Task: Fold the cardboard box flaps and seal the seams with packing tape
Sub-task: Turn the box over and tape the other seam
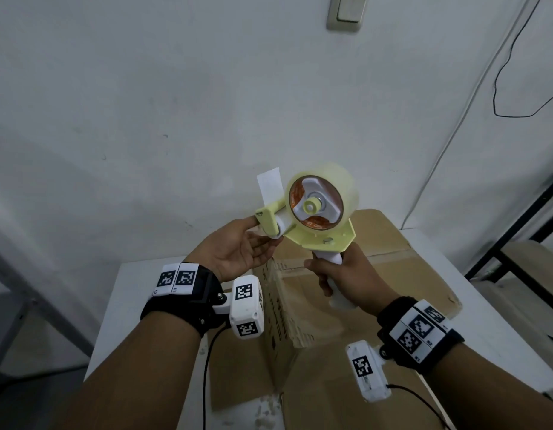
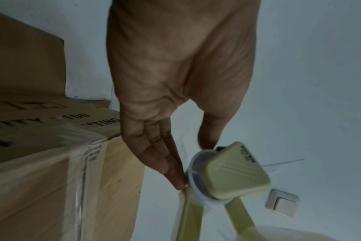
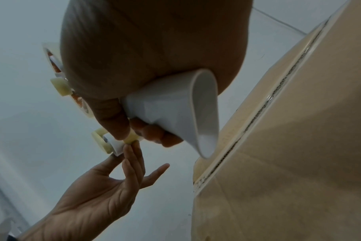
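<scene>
Cardboard box (image 1: 340, 308) below, tape dispenser (image 1: 315, 212) gripped above, wall switch (image 1: 346, 12) behind

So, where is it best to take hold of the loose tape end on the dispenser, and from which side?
Probably pinch the free tape flap near its top edge, coming from the left with the left hand, which is already at the dispenser's front. The flap stands clear above the roller; the right hand grips the handle.

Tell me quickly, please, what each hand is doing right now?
Left hand: open, straight fingertips touching the front end of the tape gun.
Right hand: closed round the tape gun's white handle, holding it above the box.
</scene>
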